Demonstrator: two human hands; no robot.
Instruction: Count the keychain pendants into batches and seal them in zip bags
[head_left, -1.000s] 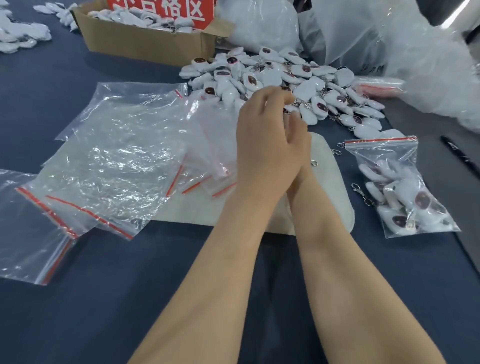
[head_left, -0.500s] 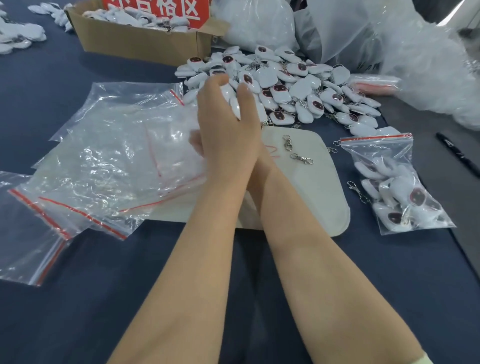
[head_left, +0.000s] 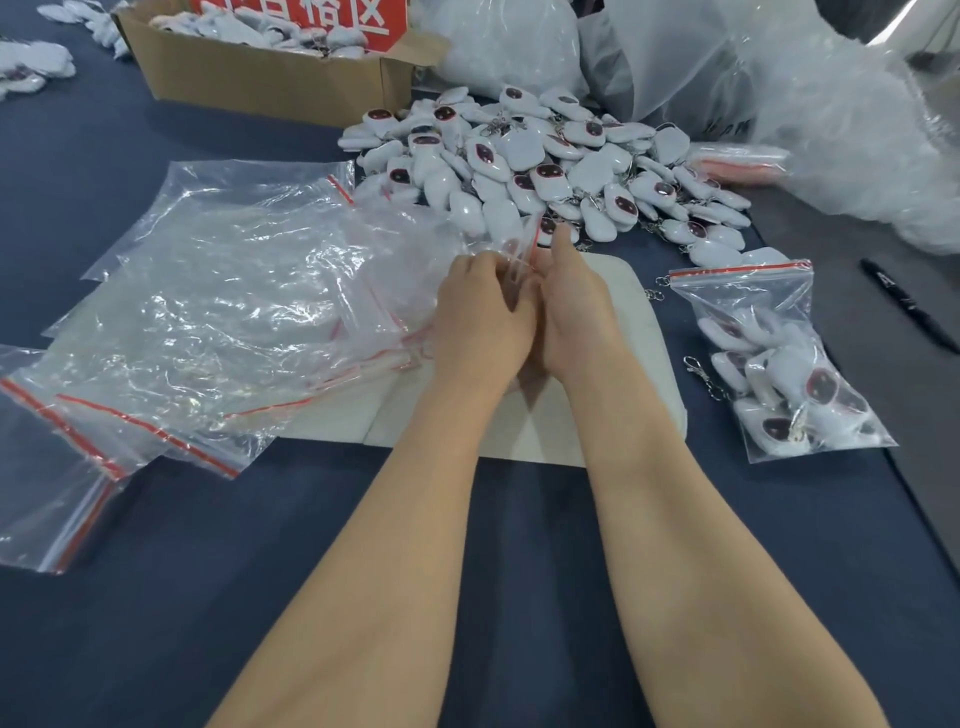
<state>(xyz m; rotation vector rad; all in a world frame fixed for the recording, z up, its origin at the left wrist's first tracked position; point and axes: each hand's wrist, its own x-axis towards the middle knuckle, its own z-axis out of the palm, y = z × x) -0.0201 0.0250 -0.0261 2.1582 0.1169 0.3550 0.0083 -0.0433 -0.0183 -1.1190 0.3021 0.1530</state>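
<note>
Pendants (head_left: 545, 166) mostly still loose in a heap at the back; one filled zip bag (head_left: 779, 364) lies on the right, looks sealed, so plenty left, w/ spare bags (head_left: 234, 291) stacked left. Vs 0.5 s ago arms are uncrossed: left hand (head_left: 480, 317) & right hand (head_left: 576, 312) sit side by side, both pinching an empty bag (head_left: 519, 254) by its mouth, just in front of the heap.

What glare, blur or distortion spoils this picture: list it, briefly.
Head view: glare streaks across the empty zip bags; the held bag pinched between left hand and right hand is motion-blurred; the plastic wrap at far right smears soft.
</note>
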